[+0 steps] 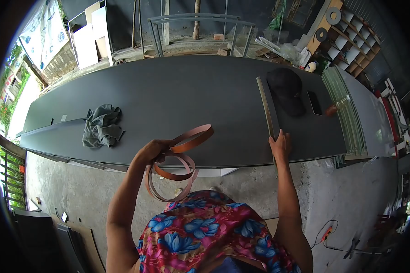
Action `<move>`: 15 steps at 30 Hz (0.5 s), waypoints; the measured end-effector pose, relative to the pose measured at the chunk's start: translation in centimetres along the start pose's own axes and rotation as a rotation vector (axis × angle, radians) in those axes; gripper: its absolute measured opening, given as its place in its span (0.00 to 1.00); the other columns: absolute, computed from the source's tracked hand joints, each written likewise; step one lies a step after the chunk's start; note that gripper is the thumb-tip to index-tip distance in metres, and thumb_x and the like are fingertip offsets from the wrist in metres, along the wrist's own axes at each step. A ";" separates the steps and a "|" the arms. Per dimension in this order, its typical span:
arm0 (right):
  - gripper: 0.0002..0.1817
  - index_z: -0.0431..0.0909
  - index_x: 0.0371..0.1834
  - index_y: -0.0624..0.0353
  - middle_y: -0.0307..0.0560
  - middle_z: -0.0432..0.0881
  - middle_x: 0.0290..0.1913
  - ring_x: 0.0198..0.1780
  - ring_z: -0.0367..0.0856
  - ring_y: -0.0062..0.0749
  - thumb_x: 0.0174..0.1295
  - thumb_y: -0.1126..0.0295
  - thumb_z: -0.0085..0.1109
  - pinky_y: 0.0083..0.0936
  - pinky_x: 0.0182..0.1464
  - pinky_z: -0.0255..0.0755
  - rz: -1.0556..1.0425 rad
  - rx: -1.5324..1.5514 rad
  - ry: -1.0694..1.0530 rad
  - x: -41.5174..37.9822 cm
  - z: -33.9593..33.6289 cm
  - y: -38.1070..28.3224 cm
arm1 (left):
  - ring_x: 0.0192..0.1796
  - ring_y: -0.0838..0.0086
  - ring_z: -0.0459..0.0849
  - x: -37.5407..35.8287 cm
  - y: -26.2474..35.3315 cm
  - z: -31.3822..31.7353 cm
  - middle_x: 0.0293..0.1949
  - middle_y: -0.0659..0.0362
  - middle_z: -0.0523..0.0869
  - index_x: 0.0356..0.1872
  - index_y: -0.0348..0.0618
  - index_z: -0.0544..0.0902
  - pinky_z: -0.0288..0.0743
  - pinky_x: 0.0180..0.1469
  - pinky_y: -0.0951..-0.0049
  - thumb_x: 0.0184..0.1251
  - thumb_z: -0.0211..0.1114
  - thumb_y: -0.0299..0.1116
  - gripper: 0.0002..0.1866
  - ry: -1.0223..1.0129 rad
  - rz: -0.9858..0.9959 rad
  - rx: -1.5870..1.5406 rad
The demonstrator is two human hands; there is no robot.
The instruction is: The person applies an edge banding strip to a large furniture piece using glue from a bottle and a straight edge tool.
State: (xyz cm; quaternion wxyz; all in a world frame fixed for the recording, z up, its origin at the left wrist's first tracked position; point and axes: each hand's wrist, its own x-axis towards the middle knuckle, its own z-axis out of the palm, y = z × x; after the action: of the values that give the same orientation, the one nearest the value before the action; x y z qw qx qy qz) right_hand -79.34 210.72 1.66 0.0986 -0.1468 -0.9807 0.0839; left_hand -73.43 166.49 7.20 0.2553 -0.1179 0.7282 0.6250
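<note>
Orange-brown on one face and pale pink on the other, a long band [183, 146] hangs in loose loops from the left hand [156, 151], whose fingers are curled shut around it. One loop reaches out to the right of those fingers, over the dark grey board [187, 98]; the others drop toward the person, past the board's near edge and above the concrete floor [100, 182]. The right hand [281, 144] grips a narrow stick [264, 102] near its closer end, thumb and fingers closed on it — the rest runs away from the fingertips across the board, leaning slightly left. Beyond the right fingers, beside the stick, lies a black cap [284, 86], with a phone [314, 103] farther right. A crumpled grey cloth [102, 126] rests on the board — left of the left fingers and farther out.
</note>
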 end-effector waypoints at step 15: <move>0.29 0.72 0.52 0.58 0.52 0.74 0.45 0.48 0.76 0.49 0.41 0.68 0.65 0.39 0.48 0.72 -0.277 0.225 -0.095 -6.3 -5.9 4.4 | 0.14 0.83 0.70 1.1 -0.4 -1.2 0.19 0.61 0.76 0.55 0.32 0.75 0.64 0.14 0.82 0.66 0.46 0.24 0.19 -0.026 -0.017 -0.006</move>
State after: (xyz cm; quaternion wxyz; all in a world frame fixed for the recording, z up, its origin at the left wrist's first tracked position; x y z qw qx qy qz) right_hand -71.01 213.75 5.42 0.0785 0.0060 -0.9795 0.1854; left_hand -74.43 165.46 6.40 0.2695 -0.1166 0.7218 0.6267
